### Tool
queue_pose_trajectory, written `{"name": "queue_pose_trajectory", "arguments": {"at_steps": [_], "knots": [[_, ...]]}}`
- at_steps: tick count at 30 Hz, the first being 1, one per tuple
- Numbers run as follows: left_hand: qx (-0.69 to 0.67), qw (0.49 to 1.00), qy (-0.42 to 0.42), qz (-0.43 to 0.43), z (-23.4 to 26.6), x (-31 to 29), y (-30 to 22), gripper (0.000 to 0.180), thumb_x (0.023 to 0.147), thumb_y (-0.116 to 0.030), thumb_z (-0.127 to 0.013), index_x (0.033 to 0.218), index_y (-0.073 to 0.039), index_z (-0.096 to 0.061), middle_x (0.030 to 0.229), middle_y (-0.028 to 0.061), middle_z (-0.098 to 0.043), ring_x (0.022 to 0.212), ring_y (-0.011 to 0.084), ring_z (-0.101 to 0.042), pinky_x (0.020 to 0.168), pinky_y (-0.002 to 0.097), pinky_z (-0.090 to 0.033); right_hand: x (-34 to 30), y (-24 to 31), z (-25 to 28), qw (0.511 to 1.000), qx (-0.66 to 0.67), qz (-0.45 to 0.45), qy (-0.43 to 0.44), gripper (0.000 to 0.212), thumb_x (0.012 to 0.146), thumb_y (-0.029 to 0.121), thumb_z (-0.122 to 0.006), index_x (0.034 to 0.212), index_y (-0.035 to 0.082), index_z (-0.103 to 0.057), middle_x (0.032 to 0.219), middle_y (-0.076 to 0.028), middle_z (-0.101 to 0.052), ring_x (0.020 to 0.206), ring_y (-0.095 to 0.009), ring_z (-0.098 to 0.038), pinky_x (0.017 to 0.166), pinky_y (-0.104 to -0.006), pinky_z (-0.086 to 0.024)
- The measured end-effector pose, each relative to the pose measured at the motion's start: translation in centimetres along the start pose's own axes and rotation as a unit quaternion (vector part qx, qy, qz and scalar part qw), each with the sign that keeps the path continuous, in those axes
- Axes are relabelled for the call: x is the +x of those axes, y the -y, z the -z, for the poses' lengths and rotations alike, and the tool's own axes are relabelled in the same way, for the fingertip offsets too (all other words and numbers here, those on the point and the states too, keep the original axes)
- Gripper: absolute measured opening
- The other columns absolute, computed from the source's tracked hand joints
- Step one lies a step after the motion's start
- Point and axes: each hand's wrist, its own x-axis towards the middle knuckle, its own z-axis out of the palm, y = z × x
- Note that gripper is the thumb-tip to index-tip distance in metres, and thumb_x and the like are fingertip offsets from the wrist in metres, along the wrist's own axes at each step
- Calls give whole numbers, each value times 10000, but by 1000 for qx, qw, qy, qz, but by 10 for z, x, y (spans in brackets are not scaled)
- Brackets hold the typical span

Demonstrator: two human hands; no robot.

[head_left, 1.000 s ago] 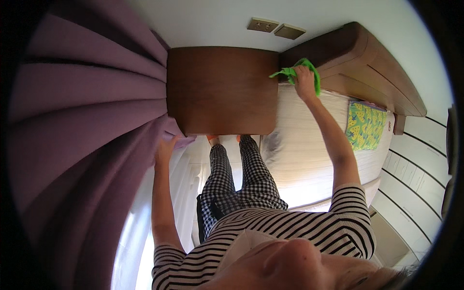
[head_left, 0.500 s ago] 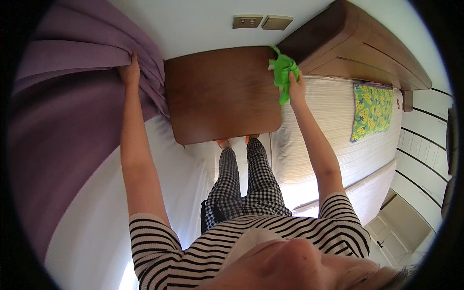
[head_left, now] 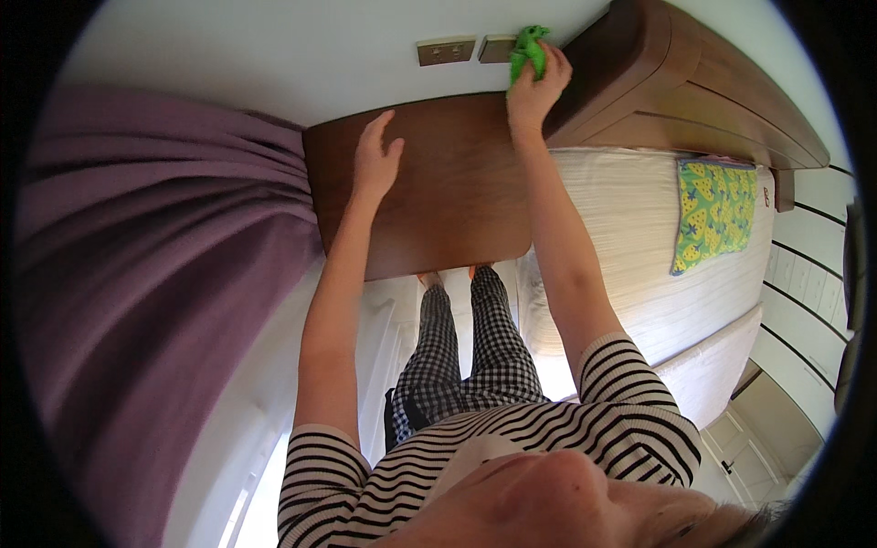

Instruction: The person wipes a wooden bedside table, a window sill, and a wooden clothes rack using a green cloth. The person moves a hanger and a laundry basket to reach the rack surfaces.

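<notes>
**Hands over the bedside table – one flat, one bunched on a cloth**

Left hand (head_left: 376, 160) lies spread, palm down, fingers loosely apart, on the brown wooden tabletop (head_left: 438, 210); it holds nothing. Further out from this hand, past the table's edge, hangs a purple curtain (head_left: 155, 274) in heavy folds.

Between the two hands the tabletop is bare wood. Just beyond the fingertips of both, on the pale wall, sit two flat switch plates (head_left: 446, 50), side by side.

Right hand (head_left: 537, 87) is closed around a bright green cloth (head_left: 528, 50), bunched in the fingers and held up against the wall, touching the nearer switch plate, at the far corner of the table. By its look the cloth is light, soft and limp – it crumples to whatever grips it, so a gathered handful in the middle holds it best, while a pinch at one corner would leave the rest dangling. It should neither slip nor break.

Beyond the right hand curves a dark wooden headboard (head_left: 694, 100), and under that forearm lies a white mattress (head_left: 621, 237) with a yellow-and-green patterned pillow (head_left: 714, 212) on it.
</notes>
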Motion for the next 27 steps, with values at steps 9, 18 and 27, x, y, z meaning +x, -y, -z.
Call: {"name": "queue_pose_trajectory", "arguments": {"at_steps": [9, 18, 27], "knots": [[11, 999, 40, 11, -36, -3, -34, 461, 909, -59, -583, 1358, -106, -490, 1395, 86, -485, 1266, 238, -474, 996, 352, -438, 21, -1, -7, 982, -124, 129, 61, 450, 662, -88, -602, 1077, 77, -655, 1159, -147, -542, 1053, -373, -486, 902, -478, -397], [-7, 1000, 16, 11, -44, -16, -20, 479, 881, -24, -592, 1344, -89, -487, 1366, 104, -490, 1227, 269, -476, 964, 360, -440, 14, 2, -20, 969, -119, 178, 123, 422, 702, -106, -556, 1057, 92, -670, 1120, -148, -539, 1012, -382, -503, 882, -460, -419], [-29, 998, -20, 47, -31, -62, 9, 507, 855, -15, -610, 1342, -72, -480, 1358, 134, -488, 1203, 295, -492, 952, 374, -459, 0, 19, -19, 992, -29, 115, 47, 404, 702, -109, -566, 1067, 41, -651, 1065, -170, -531, 1020, -371, -502, 889, -419, -424]]}}
